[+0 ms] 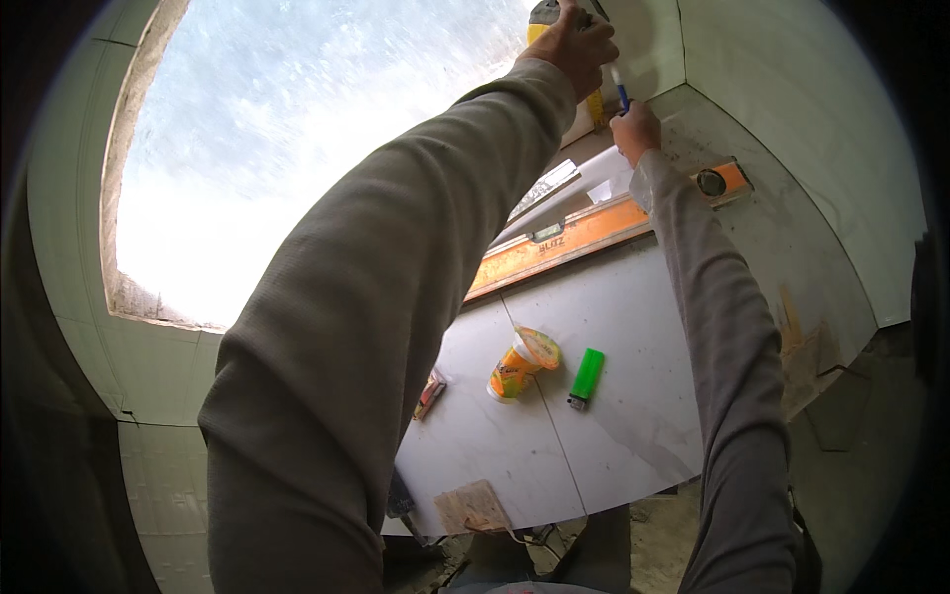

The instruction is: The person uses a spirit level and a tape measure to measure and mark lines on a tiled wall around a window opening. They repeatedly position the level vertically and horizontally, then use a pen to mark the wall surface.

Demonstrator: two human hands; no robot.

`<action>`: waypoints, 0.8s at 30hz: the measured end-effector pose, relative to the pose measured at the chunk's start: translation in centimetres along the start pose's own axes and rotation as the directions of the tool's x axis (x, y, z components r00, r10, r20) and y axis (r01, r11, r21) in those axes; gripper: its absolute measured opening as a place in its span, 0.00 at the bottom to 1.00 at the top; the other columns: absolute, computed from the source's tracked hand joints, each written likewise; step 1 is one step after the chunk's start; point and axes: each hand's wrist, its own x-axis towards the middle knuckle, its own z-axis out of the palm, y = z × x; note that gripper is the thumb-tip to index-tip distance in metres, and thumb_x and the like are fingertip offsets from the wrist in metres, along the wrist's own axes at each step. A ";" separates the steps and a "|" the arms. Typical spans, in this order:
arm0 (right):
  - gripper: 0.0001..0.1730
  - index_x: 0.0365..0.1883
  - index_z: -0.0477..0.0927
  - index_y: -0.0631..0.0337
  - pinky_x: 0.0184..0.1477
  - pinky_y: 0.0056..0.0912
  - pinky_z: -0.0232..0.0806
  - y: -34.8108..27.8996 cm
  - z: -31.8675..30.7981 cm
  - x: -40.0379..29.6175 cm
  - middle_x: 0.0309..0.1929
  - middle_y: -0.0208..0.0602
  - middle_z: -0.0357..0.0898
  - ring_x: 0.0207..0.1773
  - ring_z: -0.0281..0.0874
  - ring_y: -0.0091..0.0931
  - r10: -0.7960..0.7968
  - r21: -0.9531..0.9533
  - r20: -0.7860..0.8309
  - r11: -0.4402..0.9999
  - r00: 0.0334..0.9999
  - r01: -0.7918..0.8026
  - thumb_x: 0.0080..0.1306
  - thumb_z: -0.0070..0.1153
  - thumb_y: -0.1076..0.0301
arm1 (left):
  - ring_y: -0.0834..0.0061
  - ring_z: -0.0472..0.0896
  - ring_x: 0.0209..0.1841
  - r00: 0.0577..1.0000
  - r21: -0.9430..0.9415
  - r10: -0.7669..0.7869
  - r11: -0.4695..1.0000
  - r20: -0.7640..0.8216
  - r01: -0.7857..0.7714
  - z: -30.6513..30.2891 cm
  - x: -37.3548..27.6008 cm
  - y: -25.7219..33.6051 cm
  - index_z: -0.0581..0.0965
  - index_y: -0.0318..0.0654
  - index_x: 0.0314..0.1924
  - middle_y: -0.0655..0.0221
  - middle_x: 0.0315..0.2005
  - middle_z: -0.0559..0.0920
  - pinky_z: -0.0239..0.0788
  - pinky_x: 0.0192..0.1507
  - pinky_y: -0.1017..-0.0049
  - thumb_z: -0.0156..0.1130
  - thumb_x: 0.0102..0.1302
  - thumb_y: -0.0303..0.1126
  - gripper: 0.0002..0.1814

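High at the top of the view, my left hand [575,46] is closed around a yellow and black tape measure [542,21]. A yellow blade end [595,110] shows below that hand, near the wall corner. My right hand [637,132] grips a blue and white pen or marker [622,93], its tip side pointing up along the wall. An orange spirit level [594,226] lies across the tiled surface, passing beneath my right forearm. What the pen tip touches cannot be made out.
On the white tiled surface [631,438] are an orange plastic cup [512,371], a green lighter [587,377], a small packet [429,397] and a tile piece [473,507]. A bright window opening [297,134] is at left; tiled walls [801,96] rise at right.
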 end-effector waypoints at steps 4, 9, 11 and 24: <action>0.16 0.43 0.80 0.68 0.52 0.47 0.72 -1.3 -1.1 -1.7 0.42 0.53 0.82 0.48 0.80 0.48 0.354 0.264 0.195 0.879 0.915 -0.397 0.57 0.54 0.69 | 0.67 0.64 0.64 0.974 0.038 0.062 0.997 0.219 -0.072 -2.7 0.0 -0.6 0.82 0.58 0.51 0.81 0.52 0.75 0.48 0.66 0.45 0.58 0.64 0.42 0.16; 0.15 0.43 0.80 0.62 0.53 0.45 0.72 -3.1 -0.2 -2.6 0.46 0.51 0.82 0.52 0.80 0.45 0.243 -0.026 0.011 0.970 0.970 -0.242 0.57 0.57 0.69 | 0.68 0.65 0.64 0.965 -0.049 0.085 0.996 0.249 -0.075 -4.2 0.6 -1.7 0.82 0.59 0.50 0.81 0.53 0.74 0.48 0.66 0.47 0.58 0.64 0.43 0.15; 0.14 0.43 0.81 0.60 0.53 0.45 0.73 -3.4 0.1 -2.8 0.46 0.50 0.82 0.51 0.80 0.45 0.293 -0.061 0.000 0.954 0.956 -0.293 0.58 0.57 0.68 | 0.68 0.65 0.64 0.941 0.000 0.118 0.992 0.318 -0.124 -4.2 0.6 -1.7 0.83 0.58 0.49 0.82 0.53 0.74 0.50 0.66 0.48 0.59 0.64 0.43 0.14; 0.11 0.38 0.79 0.56 0.47 0.50 0.74 -3.2 1.2 -3.8 0.40 0.48 0.83 0.45 0.81 0.47 0.197 -0.089 -0.111 0.974 0.974 -0.208 0.58 0.59 0.64 | 0.70 0.73 0.55 0.998 0.094 0.054 0.994 0.021 -0.056 -2.2 1.2 -8.0 0.80 0.48 0.44 0.74 0.45 0.79 0.58 0.57 0.54 0.54 0.67 0.42 0.12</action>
